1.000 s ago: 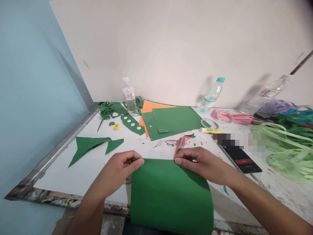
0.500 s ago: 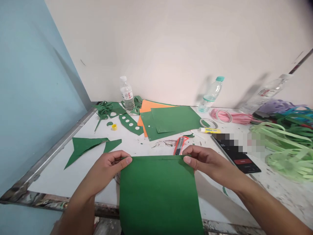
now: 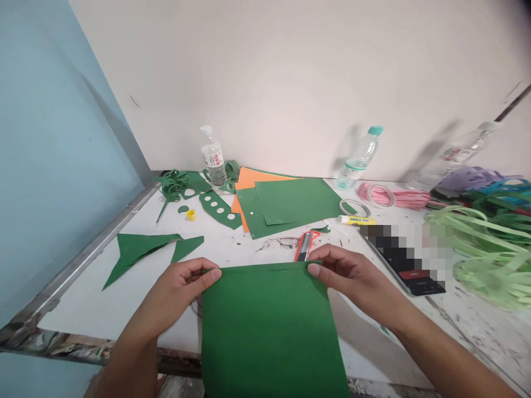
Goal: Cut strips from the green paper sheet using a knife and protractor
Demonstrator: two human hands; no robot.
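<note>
A sheet of green paper (image 3: 269,326) hangs between my hands over the near edge of the table, with a narrow fold along its top. My left hand (image 3: 186,284) pinches the top left corner, thumb in front. At the top right corner my right hand (image 3: 338,271) pinches it the same way. Just beyond the sheet, close to my right fingers, lies a red-edged box cutter (image 3: 305,246). Cut green scraps (image 3: 143,249) lie past my left hand. The sheet's lower end runs out of view.
At the back are green sheets (image 3: 298,202), orange paper (image 3: 249,177), and a water bottle (image 3: 213,157). On the right stand a teal-capped bottle (image 3: 359,157), a glue stick (image 3: 355,220), tape rolls (image 3: 354,208), a phone (image 3: 415,271) and light green paper strips (image 3: 477,237).
The view has shifted very slightly. Both hands keep their pinch on the sheet, whose top edge now tilts a little, its right end higher.
</note>
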